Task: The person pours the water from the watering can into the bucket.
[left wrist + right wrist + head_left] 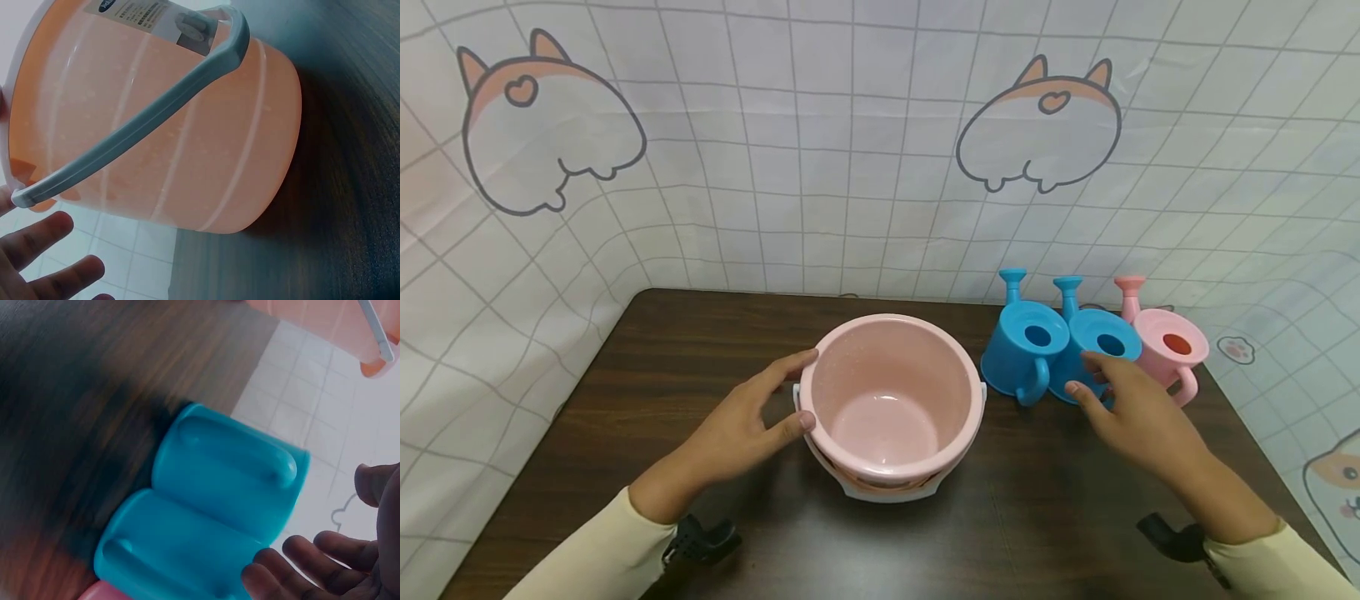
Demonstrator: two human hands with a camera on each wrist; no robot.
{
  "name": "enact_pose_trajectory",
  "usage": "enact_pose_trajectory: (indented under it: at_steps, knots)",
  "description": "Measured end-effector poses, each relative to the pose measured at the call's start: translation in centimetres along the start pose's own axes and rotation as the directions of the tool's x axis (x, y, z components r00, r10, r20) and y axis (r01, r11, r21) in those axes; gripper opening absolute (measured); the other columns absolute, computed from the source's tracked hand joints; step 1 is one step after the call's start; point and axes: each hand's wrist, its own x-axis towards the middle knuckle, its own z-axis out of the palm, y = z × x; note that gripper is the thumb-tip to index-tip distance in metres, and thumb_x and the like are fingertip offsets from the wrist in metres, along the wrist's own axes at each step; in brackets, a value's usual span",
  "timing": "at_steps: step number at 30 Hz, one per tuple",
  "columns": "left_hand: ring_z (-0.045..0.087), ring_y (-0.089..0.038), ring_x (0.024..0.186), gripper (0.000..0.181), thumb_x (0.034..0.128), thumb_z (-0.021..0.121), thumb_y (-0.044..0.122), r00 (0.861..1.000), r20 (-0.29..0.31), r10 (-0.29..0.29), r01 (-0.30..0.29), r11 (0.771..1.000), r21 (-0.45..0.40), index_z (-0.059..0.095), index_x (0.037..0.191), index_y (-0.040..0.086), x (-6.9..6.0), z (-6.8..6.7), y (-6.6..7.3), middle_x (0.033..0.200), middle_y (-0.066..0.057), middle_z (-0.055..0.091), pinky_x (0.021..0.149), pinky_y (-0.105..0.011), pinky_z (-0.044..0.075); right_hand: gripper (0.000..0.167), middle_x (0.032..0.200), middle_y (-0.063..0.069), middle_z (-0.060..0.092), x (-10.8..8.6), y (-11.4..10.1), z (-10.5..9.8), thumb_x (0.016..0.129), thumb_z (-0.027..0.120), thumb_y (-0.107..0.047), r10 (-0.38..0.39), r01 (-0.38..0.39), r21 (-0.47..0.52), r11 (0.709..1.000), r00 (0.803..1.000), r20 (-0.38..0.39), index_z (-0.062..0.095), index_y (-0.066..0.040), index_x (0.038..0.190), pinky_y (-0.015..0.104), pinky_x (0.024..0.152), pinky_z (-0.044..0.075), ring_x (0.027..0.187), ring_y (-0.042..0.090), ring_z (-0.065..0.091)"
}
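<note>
A pink bucket (887, 467) stands upright on the dark table, its handle hanging at the front. My left hand (730, 429) touches the bucket's left rim with thumb and fingertips, fingers spread. The bucket's side and grey-looking handle (137, 125) fill much of the left wrist view. Over the middle blue watering can (1086, 333) my right hand (1138, 412) hovers with relaxed fingers, holding nothing; whether it touches the can is unclear. Another blue watering can (1015, 350) stands to its left and a pink one (1157, 358) to its right. Both blue cans (231, 469) show in the right wrist view.
The dark wooden table (700, 333) meets a white grid-patterned cloth (820, 150) at the back and sides. A dark strap (700, 542) is on the left wrist and another dark device (1176, 537) is at the right wrist.
</note>
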Motion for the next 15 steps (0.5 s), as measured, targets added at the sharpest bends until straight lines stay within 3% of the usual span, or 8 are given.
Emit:
enact_pose_trajectory:
  at_steps: [7,15]
  knots:
    - [0.058,-0.022,0.124,0.069,0.0972,0.070,0.039,1.000,-0.002,0.006,-0.006,1.000,0.001,0.040,0.157,0.022,-0.1,0.1,-0.1,0.138,-0.005,0.062,0.101,-0.057,0.046,0.065,0.136,0.033,0.056,0.2,-0.4,1.3,0.104,0.060,-0.038,0.010,-0.010,0.040,0.999,1.000,-0.010,0.046,0.010,0.145,0.067,0.087,0.050,0.113,0.052,0.061]
    - [0.062,-0.024,0.119,0.069,0.0976,0.068,0.045,1.000,0.001,-0.014,0.014,1.000,0.009,0.039,0.157,0.025,-0.2,0.1,0.0,0.133,-0.007,0.065,0.098,-0.055,0.047,0.063,0.131,0.032,0.059,0.4,-0.7,2.6,0.103,0.060,-0.040,0.061,-0.058,0.060,0.997,0.996,-0.059,0.051,0.008,0.142,0.062,0.080,0.055,0.106,0.050,0.065]
